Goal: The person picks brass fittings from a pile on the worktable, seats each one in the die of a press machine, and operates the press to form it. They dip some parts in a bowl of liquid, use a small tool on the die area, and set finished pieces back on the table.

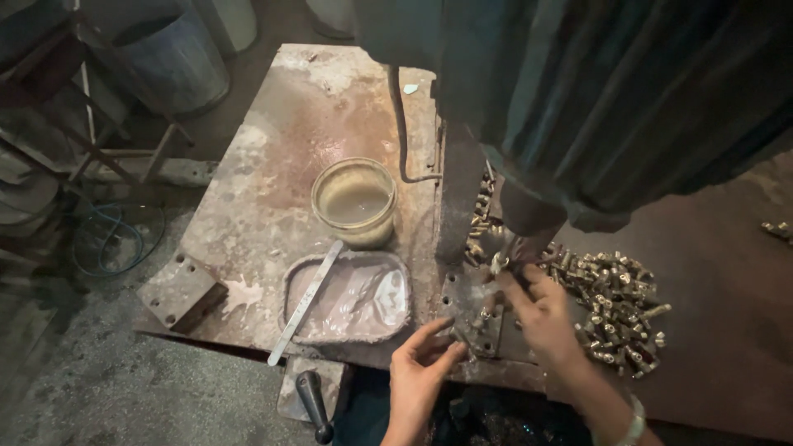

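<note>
A heap of small brass fittings [615, 310], short, shiny and threaded, lies loosely piled just to the right of the right hand [541, 314]. One such brass piece [498, 263] sits upright at that hand's fingertips, above the left hand [421, 363], under the machine's spindle [529, 216].

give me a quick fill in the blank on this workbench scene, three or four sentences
1. The round container behind the shallow tray holds a cloudy ____.
2. A flat metal strip lies slanted across the tray's ____ rim.
3. The heap of small brass-coloured fittings lies to the ____ of the right hand.
4. The left hand is at the ____ edge of the small metal plate under the machine.

Missing words: liquid; left; right; near
</note>
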